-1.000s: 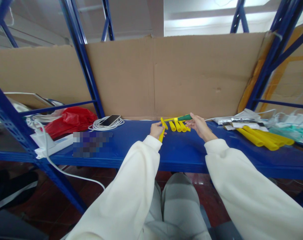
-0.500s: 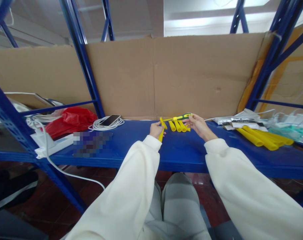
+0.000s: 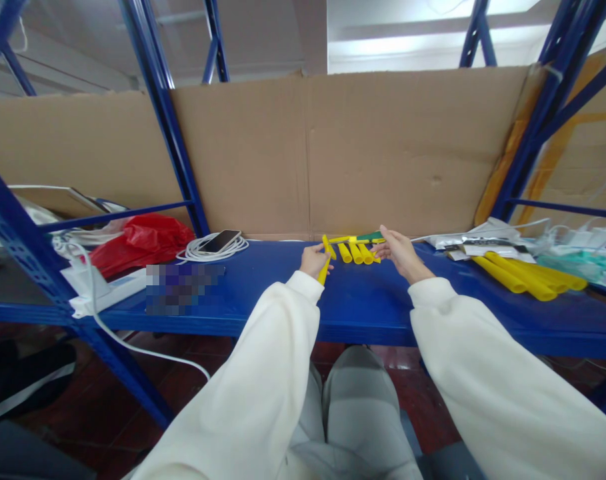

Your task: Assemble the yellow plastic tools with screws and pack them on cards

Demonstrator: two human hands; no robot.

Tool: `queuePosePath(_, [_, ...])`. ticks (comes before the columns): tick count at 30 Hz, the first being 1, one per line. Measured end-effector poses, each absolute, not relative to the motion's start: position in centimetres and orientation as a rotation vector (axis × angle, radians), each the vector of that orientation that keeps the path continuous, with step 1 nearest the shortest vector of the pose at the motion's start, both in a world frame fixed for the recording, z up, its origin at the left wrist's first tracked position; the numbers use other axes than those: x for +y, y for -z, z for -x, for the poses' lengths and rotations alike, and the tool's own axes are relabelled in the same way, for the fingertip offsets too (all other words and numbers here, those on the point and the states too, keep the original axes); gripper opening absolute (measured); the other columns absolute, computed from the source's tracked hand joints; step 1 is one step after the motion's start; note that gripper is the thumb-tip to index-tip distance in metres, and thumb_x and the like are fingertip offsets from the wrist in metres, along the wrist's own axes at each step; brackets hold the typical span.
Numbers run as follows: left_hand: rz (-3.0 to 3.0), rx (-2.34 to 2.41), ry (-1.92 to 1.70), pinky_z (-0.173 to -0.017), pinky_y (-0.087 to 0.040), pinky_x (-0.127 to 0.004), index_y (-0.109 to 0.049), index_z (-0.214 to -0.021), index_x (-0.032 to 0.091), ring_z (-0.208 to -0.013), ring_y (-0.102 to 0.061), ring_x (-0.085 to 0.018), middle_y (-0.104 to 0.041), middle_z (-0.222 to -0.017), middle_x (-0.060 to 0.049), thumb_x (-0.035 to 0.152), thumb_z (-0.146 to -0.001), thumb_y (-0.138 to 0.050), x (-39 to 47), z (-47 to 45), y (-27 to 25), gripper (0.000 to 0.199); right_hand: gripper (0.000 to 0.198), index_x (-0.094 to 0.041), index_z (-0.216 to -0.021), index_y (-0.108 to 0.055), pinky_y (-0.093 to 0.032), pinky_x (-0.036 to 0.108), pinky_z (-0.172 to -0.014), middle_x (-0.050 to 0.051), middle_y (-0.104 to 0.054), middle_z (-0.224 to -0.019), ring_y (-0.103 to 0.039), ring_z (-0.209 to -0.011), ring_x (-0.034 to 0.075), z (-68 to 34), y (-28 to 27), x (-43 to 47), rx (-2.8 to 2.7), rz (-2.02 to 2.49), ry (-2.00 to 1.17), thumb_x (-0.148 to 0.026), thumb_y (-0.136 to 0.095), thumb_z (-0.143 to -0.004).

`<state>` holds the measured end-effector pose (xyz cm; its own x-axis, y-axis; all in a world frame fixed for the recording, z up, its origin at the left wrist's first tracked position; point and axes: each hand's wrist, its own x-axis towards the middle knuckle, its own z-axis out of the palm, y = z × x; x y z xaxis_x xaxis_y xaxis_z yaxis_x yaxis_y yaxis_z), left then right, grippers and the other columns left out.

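Observation:
My left hand grips a short yellow tube above the blue shelf. My right hand holds a screwdriver with a green and yellow handle, lying level, its tip pointing left at the top of that tube. Several short yellow tubes lie on the shelf just behind and between the hands. Both arms wear white sleeves.
Long yellow tubes and plastic packets lie at the right. At the left sit a phone on a coiled white cable, a red bag and a white power strip. A cardboard sheet backs the shelf; blue uprights stand alongside.
The screwdriver handle has turned in my right hand: its green and yellow faces have changed places between frames. Both hands have stayed in the same spot.

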<state>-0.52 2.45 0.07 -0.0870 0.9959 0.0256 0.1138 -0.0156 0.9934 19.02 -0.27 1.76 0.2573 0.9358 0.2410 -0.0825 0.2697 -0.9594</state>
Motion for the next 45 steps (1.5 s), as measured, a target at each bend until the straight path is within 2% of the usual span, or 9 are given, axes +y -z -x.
queuePosePath(9, [-1.253,1.379,-1.24,-0.04,-0.041,-0.016,-0.059,-0.143,0.012,-0.048,-0.063,-0.009,-0.077,-0.102,-0.014,0.008,-0.093,-0.059,2.02,0.56,-0.41,0.05,0.027,-0.02,-0.08,-0.056,-0.049,0.015,-0.048,-0.001,-0.071,-0.061,-0.064,-0.048,0.009,-19.03,-1.84,-0.29,-1.143,0.912,-0.974,-0.039,-0.075,-0.088])
queuePosePath(14, [-1.26,1.371,-1.247,-0.04,-0.041,-0.016,-0.061,-0.142,0.013,-0.049,-0.065,-0.009,-0.078,-0.1,-0.013,0.01,-0.093,-0.062,2.31,0.58,-0.17,0.049,0.037,-0.02,-0.073,-0.054,-0.045,0.016,-0.039,0.0,-0.063,-0.048,-0.058,-0.04,0.01,-19.09,-1.48,-0.24,-1.175,1.054,-0.857,-0.048,-0.072,-0.089])
queuePosePath(16, [-1.263,1.362,-1.241,-0.04,-0.041,-0.016,-0.06,-0.142,0.013,-0.048,-0.064,-0.009,-0.077,-0.1,-0.013,0.011,-0.093,-0.062,2.44,0.57,-0.08,0.05,0.036,-0.02,-0.072,-0.055,-0.044,0.016,-0.037,0.001,-0.064,-0.049,-0.058,-0.039,0.01,-19.01,-1.51,-0.33,-1.153,1.096,-0.839,-0.047,-0.072,-0.09])
queuePosePath(23, [-1.275,1.373,-1.218,-0.04,-0.04,-0.015,-0.059,-0.144,0.015,-0.051,-0.065,-0.01,-0.078,-0.101,-0.012,0.019,-0.092,-0.067,2.66,0.52,0.11,0.053,0.027,-0.018,-0.082,-0.062,-0.047,0.016,-0.04,0.002,-0.069,-0.056,-0.061,-0.04,0.01,-18.98,-1.77,-0.44,-1.112,1.063,-0.896,-0.042,-0.072,-0.09])
queuePosePath(28, [-1.297,1.378,-1.219,-0.04,-0.041,-0.017,-0.06,-0.143,0.013,-0.046,-0.062,-0.008,-0.077,-0.1,-0.012,0.012,-0.093,-0.062,2.61,0.58,0.02,0.05,0.015,-0.02,-0.095,-0.063,-0.05,0.017,-0.047,-0.001,-0.071,-0.06,-0.064,-0.046,0.01,-19.18,-1.74,-0.26,-1.1,0.958,-0.943,-0.032,-0.072,-0.091])
queuePosePath(31, [-1.291,1.386,-1.233,-0.04,-0.04,-0.016,-0.061,-0.141,0.013,-0.045,-0.061,-0.007,-0.078,-0.099,-0.012,0.012,-0.094,-0.061,2.62,0.6,0.02,0.048,0.017,-0.02,-0.095,-0.062,-0.052,0.017,-0.051,-0.002,-0.073,-0.064,-0.067,-0.051,0.01,-19.23,-1.66,-0.1,-1.138,0.906,-0.964,-0.028,-0.075,-0.088])
queuePosePath(36, [-1.271,1.385,-1.264,-0.041,-0.042,-0.017,-0.061,-0.142,0.014,-0.047,-0.063,-0.009,-0.078,-0.096,-0.011,0.016,-0.091,-0.068,2.77,0.56,0.16,0.051,0.027,-0.019,-0.083,-0.058,-0.049,0.017,-0.045,-0.001,-0.068,-0.056,-0.062,-0.043,0.01,-19.26,-1.48,0.15,-1.137,0.98,-0.923,-0.037,-0.078,-0.085])
queuePosePath(40, [-1.274,1.367,-1.241,-0.041,-0.041,-0.017,-0.059,-0.144,0.013,-0.044,-0.06,-0.007,-0.077,-0.096,-0.011,0.01,-0.092,-0.062,2.62,0.5,0.02,0.052,0.035,-0.019,-0.075,-0.055,-0.046,0.015,-0.041,0.002,-0.069,-0.059,-0.062,-0.043,0.009,-19.12,-1.53,0.11,-1.095,1.039,-0.863,-0.043,-0.079,-0.084])
queuePosePath(45, [-1.275,1.356,-1.234,-0.04,-0.04,-0.017,-0.057,-0.145,0.012,-0.042,-0.057,-0.006,-0.077,-0.1,-0.012,0.007,-0.093,-0.06,2.3,0.49,-0.24,0.053,0.033,-0.019,-0.082,-0.06,-0.046,0.016,-0.04,0.0,-0.067,-0.054,-0.059,-0.038,0.009,-19.11,-1.54,0.03,-1.087,1.059,-0.852,-0.047,-0.078,-0.084])
